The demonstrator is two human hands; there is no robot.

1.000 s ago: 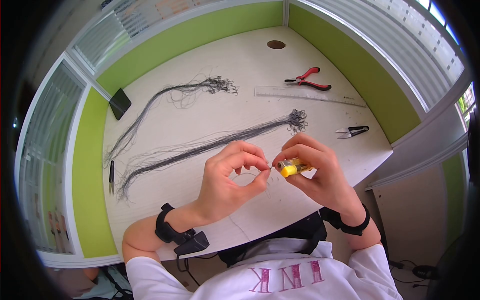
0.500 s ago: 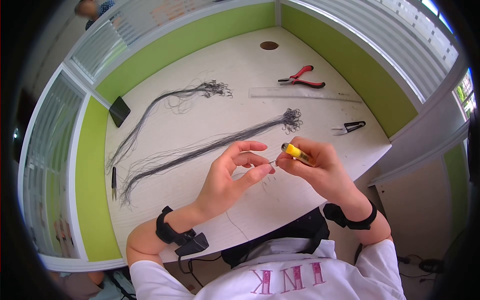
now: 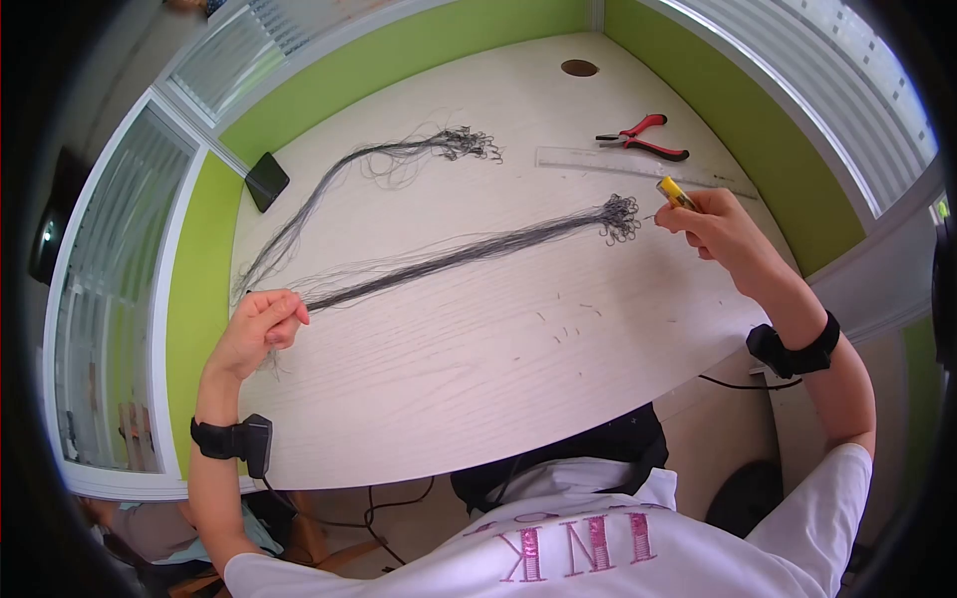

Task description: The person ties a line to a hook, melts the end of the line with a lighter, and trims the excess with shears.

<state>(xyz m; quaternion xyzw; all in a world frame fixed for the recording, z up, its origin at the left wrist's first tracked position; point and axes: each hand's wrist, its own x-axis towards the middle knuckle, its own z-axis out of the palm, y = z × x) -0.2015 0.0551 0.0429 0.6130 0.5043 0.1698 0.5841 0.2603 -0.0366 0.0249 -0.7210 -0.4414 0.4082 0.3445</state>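
My right hand (image 3: 713, 229) is closed around a yellow lighter (image 3: 675, 191), whose top end sticks out above the fingers. A thin dark tip (image 3: 650, 217) shows at its fingertips. Far across on the left, my left hand (image 3: 264, 329) is closed, its fingertips at the tail end of a long bundle of dark fishing lines (image 3: 449, 259). What it pinches is too fine to make out. Curved fishing hooks (image 3: 620, 217) cluster at the bundle's right end, just left of my right hand. A second hooked bundle (image 3: 349, 159) lies curved behind it.
Red-and-black pliers (image 3: 643, 138) lie at the back right beside a clear ruler (image 3: 638, 169). Small clipped bits (image 3: 565, 332) are scattered on the pale desk (image 3: 449, 399). A dark phone-like slab (image 3: 266, 181) leans at the left partition. Green partitions (image 3: 738, 130) border the desk.
My hands have moved apart from the middle: the left to the far left, the right up and right with the lighter. The camera view has shifted, and the snips on the right are now hidden.
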